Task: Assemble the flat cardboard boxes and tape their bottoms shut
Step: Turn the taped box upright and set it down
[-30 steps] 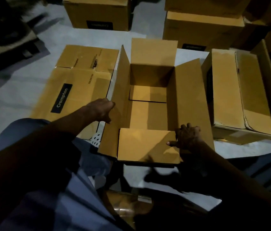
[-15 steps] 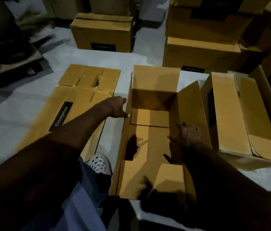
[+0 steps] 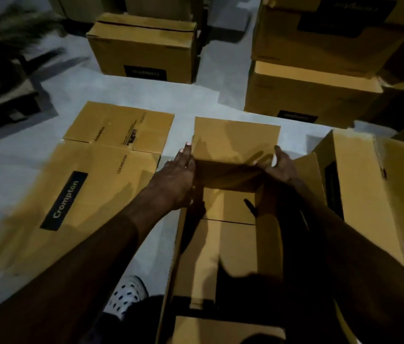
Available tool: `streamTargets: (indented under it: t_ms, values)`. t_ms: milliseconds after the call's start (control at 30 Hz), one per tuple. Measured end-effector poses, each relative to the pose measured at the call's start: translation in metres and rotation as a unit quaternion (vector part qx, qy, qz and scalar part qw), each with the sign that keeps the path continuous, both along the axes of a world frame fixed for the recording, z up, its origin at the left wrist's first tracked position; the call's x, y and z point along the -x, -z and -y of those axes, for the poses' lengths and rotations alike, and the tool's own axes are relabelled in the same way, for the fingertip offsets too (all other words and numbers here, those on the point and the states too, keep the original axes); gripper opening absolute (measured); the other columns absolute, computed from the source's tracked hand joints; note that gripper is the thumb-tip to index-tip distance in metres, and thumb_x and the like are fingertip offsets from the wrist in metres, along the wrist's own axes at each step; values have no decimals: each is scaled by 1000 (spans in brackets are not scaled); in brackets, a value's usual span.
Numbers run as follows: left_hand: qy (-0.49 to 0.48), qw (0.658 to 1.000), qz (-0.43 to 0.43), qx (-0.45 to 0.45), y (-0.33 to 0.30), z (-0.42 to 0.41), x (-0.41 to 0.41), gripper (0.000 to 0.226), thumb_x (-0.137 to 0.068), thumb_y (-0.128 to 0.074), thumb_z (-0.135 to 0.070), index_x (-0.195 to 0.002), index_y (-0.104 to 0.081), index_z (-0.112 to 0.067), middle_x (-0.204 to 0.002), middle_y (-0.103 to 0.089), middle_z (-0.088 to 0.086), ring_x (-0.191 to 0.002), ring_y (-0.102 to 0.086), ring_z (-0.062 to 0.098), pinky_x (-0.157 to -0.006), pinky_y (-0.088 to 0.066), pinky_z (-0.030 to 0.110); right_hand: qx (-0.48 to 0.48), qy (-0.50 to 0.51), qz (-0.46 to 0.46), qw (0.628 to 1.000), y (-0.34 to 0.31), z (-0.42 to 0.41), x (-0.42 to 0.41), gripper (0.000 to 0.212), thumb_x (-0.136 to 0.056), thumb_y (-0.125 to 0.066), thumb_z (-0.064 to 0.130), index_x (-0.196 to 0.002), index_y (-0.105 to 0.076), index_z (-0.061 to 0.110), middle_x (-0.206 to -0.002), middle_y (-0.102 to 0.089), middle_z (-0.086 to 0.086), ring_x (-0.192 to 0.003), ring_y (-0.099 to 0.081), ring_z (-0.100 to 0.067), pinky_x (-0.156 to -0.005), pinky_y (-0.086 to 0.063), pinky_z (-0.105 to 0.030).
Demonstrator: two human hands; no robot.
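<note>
Presently we grip the far flap (image 3: 235, 140) of the open box (image 3: 220, 244): left hand (image 3: 178, 175) and right hand (image 3: 279, 167), fingers closed on its edges.

The open box (image 3: 225, 244) is plain yellow-brown cardboard, darker in its shadowed inside. The flat box (image 3: 91, 184) is the same brown, with a black label (image 3: 64, 200) lettered "Crompton" in pale print. The far boxes (image 3: 143, 48) are brown with black labels too. The floor (image 3: 9, 155) is pale grey. The shoe (image 3: 127, 295) is white with dark dots.
</note>
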State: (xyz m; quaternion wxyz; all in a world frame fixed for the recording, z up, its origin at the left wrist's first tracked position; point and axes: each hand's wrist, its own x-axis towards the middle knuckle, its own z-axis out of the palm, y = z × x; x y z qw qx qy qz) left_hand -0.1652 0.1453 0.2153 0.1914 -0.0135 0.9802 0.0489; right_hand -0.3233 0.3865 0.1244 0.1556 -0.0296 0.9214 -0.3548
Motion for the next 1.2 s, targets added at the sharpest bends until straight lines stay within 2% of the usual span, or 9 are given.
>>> streamTargets:
  t_ms: [100,233,400,533,667,833,1000,1100,1200]
  values:
    - [-1,1000,18,3,4,15,5,98,-87,-66,-9,-154,5,-5,-161,21,11,-150,-8,28,-116,-25,38,39,20,-8,999,-2,9,22,74,-83,-75,41,-143,-38,18,-137,-55,-9,-124,-52,-33,-102,-45,-42]
    - [0,999,45,6,10,21,4,87,-87,-59,3,-154,-5,-3,-161,19,12,-145,-26,30,-103,-41,38,177,124,20,976,2,3,24,81,-73,-67,72,-139,-46,29,-136,-57,-5,-121,-55,-30,-101,-48,-51]
    - [-13,998,65,-8,8,29,11,89,-86,-56,6,-155,-1,-5,-161,21,10,-148,-19,26,-103,-41,36,371,172,48,911,-5,-14,-19,77,-82,-46,80,-115,-70,15,-81,-66,-15,-89,-68,-26,-89,-49,-42]
    - [-20,997,71,-5,6,30,9,89,-89,-57,4,-154,2,-4,-160,25,10,-144,-28,28,-96,-44,35,117,-30,64,991,30,-20,-40,55,-78,-61,72,-79,-71,18,-81,-69,-6,-87,-68,-24,-94,-53,-53]
    - [-18,998,64,-9,7,31,5,91,-90,-62,-3,-154,3,-5,-160,24,10,-145,-27,27,-106,-42,37,-289,-291,-17,912,55,-18,-45,76,-77,-29,84,-109,-58,23,-118,-60,-10,-123,-49,-30,-106,-33,-45]
    - [-4,998,52,-20,4,26,-5,94,-90,-66,-7,-154,2,-5,-161,21,9,-140,-36,32,-105,-43,40,-330,-258,-91,904,45,-13,-64,71,-93,-36,67,-146,-39,20,-147,-48,-8,-147,-24,-25,-118,-8,-51]
    - [20,997,63,-50,2,19,-28,93,-86,-73,-19,-154,-10,-9,-162,12,12,-145,-29,31,-113,-31,39,-353,-153,-174,907,3,-39,-97,62,-94,-38,55,-139,-48,13,-150,-44,-11,-148,-20,-30,-114,-7,-62]
    - [-3,994,81,-66,-1,18,-45,85,-84,-74,-30,-149,-25,-7,-163,6,13,-143,-31,31,-110,-35,36,-311,-62,-175,932,-19,-66,-133,62,-92,-58,43,-142,-43,10,-156,-30,-16,-147,-18,-36,-114,-17,-61]
    - [-58,986,109,-116,1,17,-66,86,-83,-74,-40,-148,-30,-6,-161,-18,14,-142,-33,30,-111,-35,36,-194,50,-81,976,-30,-85,-169,66,-91,-63,39,-142,-37,7,-149,-35,-22,-131,-43,-42,-99,-42,-51]
